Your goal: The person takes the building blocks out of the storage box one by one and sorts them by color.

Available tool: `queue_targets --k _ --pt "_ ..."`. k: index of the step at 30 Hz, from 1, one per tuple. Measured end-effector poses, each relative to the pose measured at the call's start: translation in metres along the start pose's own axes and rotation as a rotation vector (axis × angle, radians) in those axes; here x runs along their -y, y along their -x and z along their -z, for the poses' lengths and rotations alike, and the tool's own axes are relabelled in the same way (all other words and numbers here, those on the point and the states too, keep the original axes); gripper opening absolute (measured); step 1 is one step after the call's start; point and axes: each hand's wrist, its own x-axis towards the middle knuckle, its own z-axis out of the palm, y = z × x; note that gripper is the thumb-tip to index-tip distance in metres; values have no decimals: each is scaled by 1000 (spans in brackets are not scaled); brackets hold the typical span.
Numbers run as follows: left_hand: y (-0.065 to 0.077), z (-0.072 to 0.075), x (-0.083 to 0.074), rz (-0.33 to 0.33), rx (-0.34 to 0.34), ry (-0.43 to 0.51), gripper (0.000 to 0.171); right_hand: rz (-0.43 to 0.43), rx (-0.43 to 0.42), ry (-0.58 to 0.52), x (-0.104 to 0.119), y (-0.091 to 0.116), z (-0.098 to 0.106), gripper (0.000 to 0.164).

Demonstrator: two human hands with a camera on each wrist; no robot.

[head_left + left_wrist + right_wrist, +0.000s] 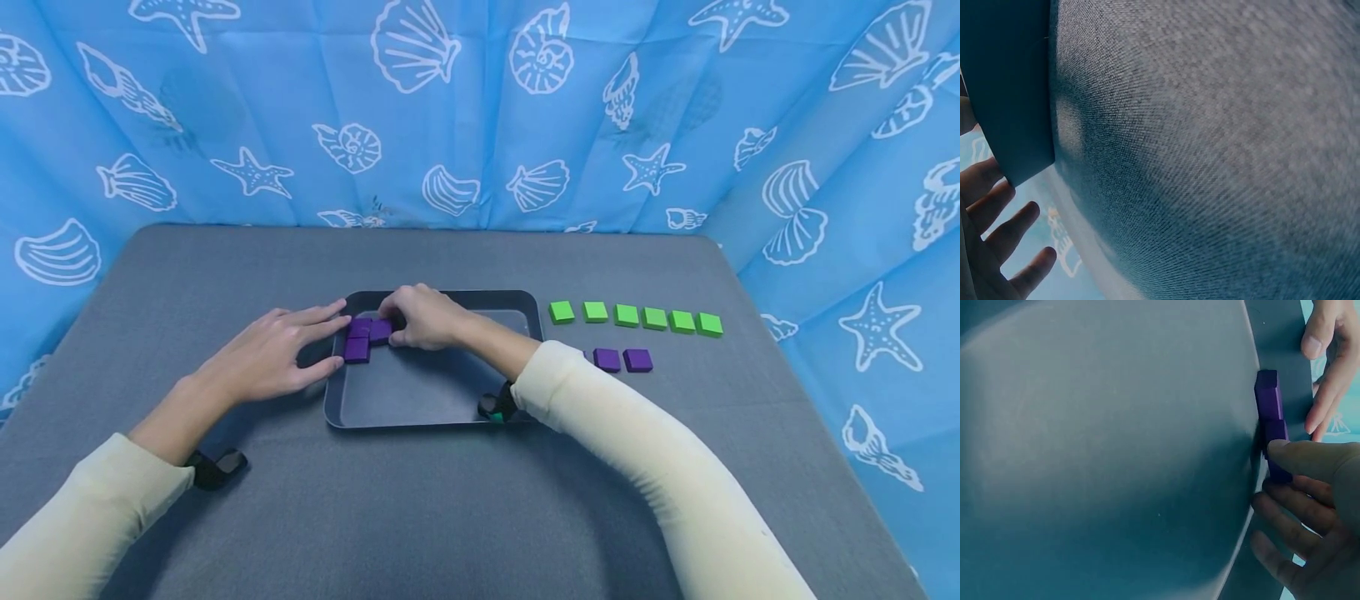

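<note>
Inside the left end of a dark shallow tray (431, 425) lie several purple square blocks (357, 350), set close together. My right hand (426, 318) reaches across the tray and pinches one purple block (380, 331) between thumb and fingers, against the others. In the right wrist view its thumb lies on a purple block (1276, 431). My left hand (262, 354) is at the tray's left rim with fingers spread; its fingertips and thumb tip reach the rim beside the blocks. Fingers (1013, 231) of that hand show outside the tray wall (1013, 94) in the left wrist view.
A row of several green blocks (626, 315) lies to the right of the tray on the grey cloth-covered table (420, 517). Nearer, purple blocks (637, 360) lie in another row, partly hidden by my right sleeve (645, 450). A blue seashell curtain (480, 108) hangs behind.
</note>
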Motion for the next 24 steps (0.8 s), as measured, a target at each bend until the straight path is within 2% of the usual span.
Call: queue_targets --k 8,14,24 --pt "0 0 0 1 4 0 64 100 13 -44 -3 12 6 41" --pt "1 0 0 17 12 -1 64 113 -2 -52 -12 33 16 40" --pt "1 -2 1 9 1 -7 63 109 -71 -122 -56 79 34 37"
